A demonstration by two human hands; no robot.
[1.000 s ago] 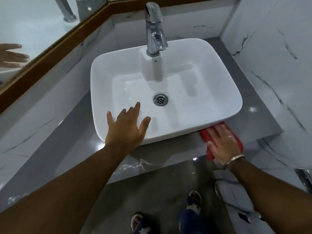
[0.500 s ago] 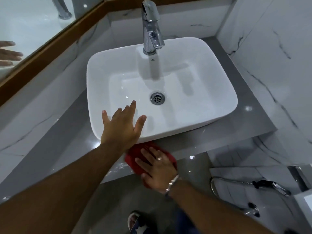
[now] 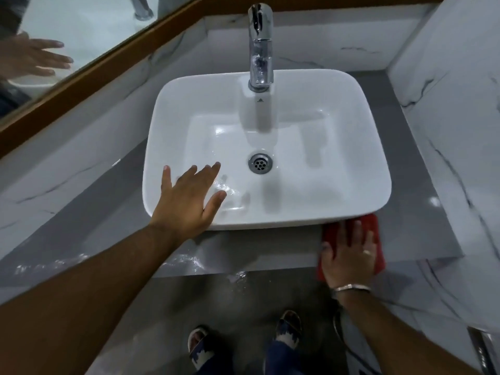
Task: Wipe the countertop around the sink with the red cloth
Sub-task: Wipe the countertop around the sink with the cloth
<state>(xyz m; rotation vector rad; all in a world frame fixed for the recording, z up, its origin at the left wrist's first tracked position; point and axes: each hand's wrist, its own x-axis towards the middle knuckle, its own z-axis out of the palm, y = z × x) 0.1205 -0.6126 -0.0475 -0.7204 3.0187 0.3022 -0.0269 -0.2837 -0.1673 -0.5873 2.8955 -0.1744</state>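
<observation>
A white rectangular sink stands on the grey countertop. My right hand presses flat, fingers spread, on the red cloth, which lies on the counter's front strip just under the sink's front right corner and hangs a little over the counter edge. Most of the cloth is hidden under the hand. My left hand rests palm down on the sink's front left rim, fingers apart, holding nothing.
A chrome faucet rises at the back of the sink. Water streaks lie on the counter's front edge. A wood-framed mirror is at the left, a marble wall at the right. My feet stand below.
My right hand slid the red cloth left along the front strip to below my left hand, then back right to the sink's front right corner. My left hand stayed on the rim.
</observation>
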